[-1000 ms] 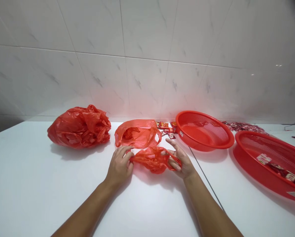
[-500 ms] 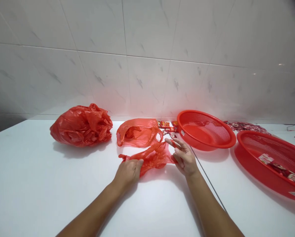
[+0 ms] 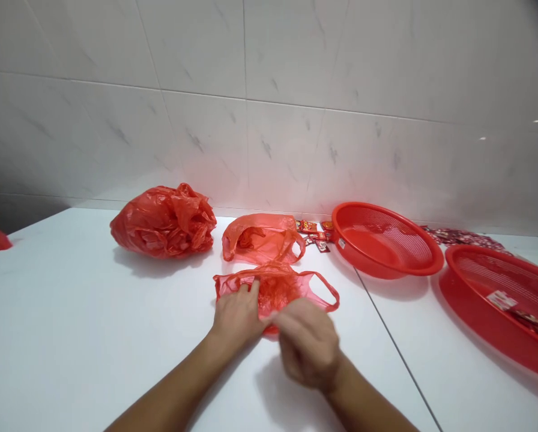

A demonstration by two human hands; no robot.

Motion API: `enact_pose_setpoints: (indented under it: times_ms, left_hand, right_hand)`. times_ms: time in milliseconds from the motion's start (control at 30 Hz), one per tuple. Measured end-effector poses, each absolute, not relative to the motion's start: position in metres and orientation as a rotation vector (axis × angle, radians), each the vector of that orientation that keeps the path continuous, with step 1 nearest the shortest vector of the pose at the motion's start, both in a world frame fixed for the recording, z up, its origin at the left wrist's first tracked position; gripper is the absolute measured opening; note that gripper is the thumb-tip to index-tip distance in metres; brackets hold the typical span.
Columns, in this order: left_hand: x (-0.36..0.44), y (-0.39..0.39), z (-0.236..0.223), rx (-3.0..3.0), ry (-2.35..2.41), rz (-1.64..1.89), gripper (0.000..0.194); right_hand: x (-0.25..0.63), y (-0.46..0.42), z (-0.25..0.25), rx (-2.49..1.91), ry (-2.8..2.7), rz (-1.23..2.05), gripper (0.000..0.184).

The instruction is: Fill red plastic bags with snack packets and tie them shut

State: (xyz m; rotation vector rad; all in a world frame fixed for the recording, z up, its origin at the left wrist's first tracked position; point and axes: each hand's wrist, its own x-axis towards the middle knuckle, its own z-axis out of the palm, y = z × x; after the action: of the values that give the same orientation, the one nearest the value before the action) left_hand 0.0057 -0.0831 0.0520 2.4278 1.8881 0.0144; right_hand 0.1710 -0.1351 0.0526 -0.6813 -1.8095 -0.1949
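A thin red plastic bag (image 3: 280, 291) lies spread on the white table in front of me, its mouth partly open and a loop handle out to the right. My left hand (image 3: 236, 313) rests on the bag's left part, index finger and thumb spread apart against the plastic. Over the bag's near edge hovers my right hand (image 3: 308, 343), fingers curled and smeared by motion. Its fingertips come close to my left thumb; whether they pinch any plastic is unclear. Just behind, a second red plastic bag (image 3: 269, 240) lies flat with crumpled red plastic inside its opening.
A bulging red bag (image 3: 163, 222) sits at the back left. Small red packets (image 3: 316, 234) lie by the wall beside a round red basket (image 3: 386, 243). Farther right, a larger red basket (image 3: 476, 300) holds packets. A dark seam (image 3: 399, 348) crosses the white table (image 3: 71, 336).
The crumpled bag has been spread flatter, its right handle now lying loose. My right hand has left that handle and moved left and nearer to me. The view has shifted slightly left.
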Motion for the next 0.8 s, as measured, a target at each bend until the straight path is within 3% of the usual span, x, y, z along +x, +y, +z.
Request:
enact_pose_setpoints:
  times_ms: [67,133,267,333,467,600,700,800]
  left_hand:
    - [0.005,-0.086,0.054,2.522,1.819,-0.008,0.059]
    - [0.002,-0.087,0.055,2.587,1.792,0.008,0.048]
    - [-0.009,-0.084,0.054,2.526,1.839,0.025,0.073]
    - [-0.012,-0.080,0.053,2.532,1.782,0.041,0.072]
    - [-0.017,-0.075,0.056,2.665,1.634,0.193,0.043]
    - [-0.014,-0.081,0.064,2.846,1.234,0.703,0.017]
    - [-0.005,-0.088,0.063,2.869,0.797,0.838,0.026]
    - [0.002,-0.090,0.055,2.784,0.866,0.544,0.032]
  right_hand:
    - [0.154,-0.135,0.046,-0.852,-1.983,0.038,0.034]
    - [0.153,-0.122,0.040,-1.307,-2.021,0.241,0.032]
    - [0.191,-0.093,0.036,-1.912,-1.949,0.600,0.047]
    - [0.210,-0.088,0.037,-1.966,-1.939,0.728,0.067]
    - [0.221,-0.090,0.036,-1.963,-2.017,0.851,0.100]
    - [0.217,-0.089,0.033,-1.953,-2.058,0.886,0.126]
    - [0.218,-0.087,0.031,-1.977,-2.089,0.895,0.145]
    - [0.225,-0.087,0.031,-1.961,-2.195,0.937,0.144]
